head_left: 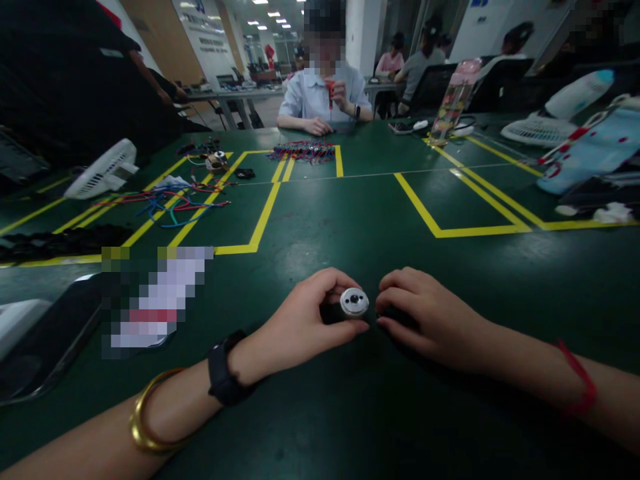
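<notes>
A small round silver metal part [355, 302] with a dark centre hole and smaller holes shows its flat face upward. My left hand [310, 317] is wrapped around it from the left, thumb at the near side and fingers behind. Just to the right of the part, my right hand [425, 313] rests low over the green table [320, 413], its fingers curled and thumb close to the fingertips. Whatever its fingers may hold is hidden in the dark gap between them. A small space separates the two hands.
Blue and red wires [180, 200] and a white fan [103, 170] lie at the left, with a phone [55, 333] nearer. Across the table, a person [320, 100] holds a red screwdriver [331, 95] behind a wire pile [305, 152]. A bottle [453, 100] stands back right.
</notes>
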A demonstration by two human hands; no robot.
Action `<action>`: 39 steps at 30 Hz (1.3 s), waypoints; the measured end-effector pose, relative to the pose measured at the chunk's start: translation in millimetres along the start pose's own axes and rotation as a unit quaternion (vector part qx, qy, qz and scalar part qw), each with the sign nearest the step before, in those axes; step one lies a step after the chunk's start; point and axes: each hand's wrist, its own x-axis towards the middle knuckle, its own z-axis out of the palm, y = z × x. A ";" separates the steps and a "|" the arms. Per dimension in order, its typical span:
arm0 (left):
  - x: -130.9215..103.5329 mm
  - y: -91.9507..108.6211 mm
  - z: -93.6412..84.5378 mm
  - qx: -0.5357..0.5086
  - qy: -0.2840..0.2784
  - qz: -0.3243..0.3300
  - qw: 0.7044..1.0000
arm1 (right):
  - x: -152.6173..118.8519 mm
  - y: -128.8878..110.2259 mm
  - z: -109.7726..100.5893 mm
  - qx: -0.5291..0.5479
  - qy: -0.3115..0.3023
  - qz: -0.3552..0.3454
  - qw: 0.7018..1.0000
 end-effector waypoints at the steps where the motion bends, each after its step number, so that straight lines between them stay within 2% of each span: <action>1: -0.1 0.4 -0.3 -0.001 0.000 0.000 1.000 | -1.9 1.3 1.8 0.012 0.003 0.006 1.000; 3: -0.4 0.6 -0.9 -0.002 -0.003 0.000 1.000 | -4.3 4.2 1.9 0.084 0.016 0.038 0.996; 5: -0.9 0.3 -1.8 -0.003 -0.010 0.000 1.000 | -5.8 9.7 -0.6 0.208 0.053 0.107 0.971; 7: -1.5 -0.1 -2.8 0.001 -0.015 -0.003 1.000 | -6.9 18.3 -2.7 0.341 0.108 0.170 0.918; 9: -1.9 -0.6 -3.7 0.003 -0.018 -0.004 1.000 | -7.4 27.7 -3.1 0.439 0.155 0.195 0.863; 11: -2.2 -0.8 -4.4 0.004 -0.021 -0.005 1.000 | -7.3 33.8 -2.3 0.484 0.177 0.195 0.835; 12: -2.3 -0.8 -4.6 0.004 -0.023 -0.005 1.000 | -7.1 34.5 -2.0 0.481 0.177 0.198 0.835; 13: -2.5 -0.8 -4.6 0.004 -0.024 -0.005 1.000 | -7.0 33.5 -1.8 0.459 0.171 0.201 0.849; 15: -2.8 -0.9 -4.5 0.002 -0.025 -0.006 1.000 | -6.8 27.0 -2.3 0.363 0.131 0.185 0.904; 17: -3.2 -1.4 -4.3 -0.008 -0.024 -0.009 1.000 | -6.8 17.1 -3.2 0.238 0.070 0.133 0.960; 19: -3.6 -2.1 -4.1 -0.024 -0.023 -0.012 0.999 | -6.9 8.1 -3.4 0.139 0.022 0.077 0.987; 27: -1.2 -3.3 -2.4 -0.015 -0.022 0.003 1.000 | -0.4 2.9 0.9 -0.031 -0.012 0.011 0.999; 31: 0.4 -2.8 -2.2 0.010 -0.018 0.008 1.000 | 6.6 -7.0 -7.5 0.074 0.059 0.007 0.996; 34: 0.7 -3.5 -2.1 0.031 -0.014 0.007 0.999 | 14.2 -18.3 -13.1 0.132 0.107 -0.022 0.985; 39: 0.5 -6.4 -1.0 0.049 -0.008 0.017 0.999 | 26.2 -26.7 -12.5 0.070 0.070 -0.042 0.994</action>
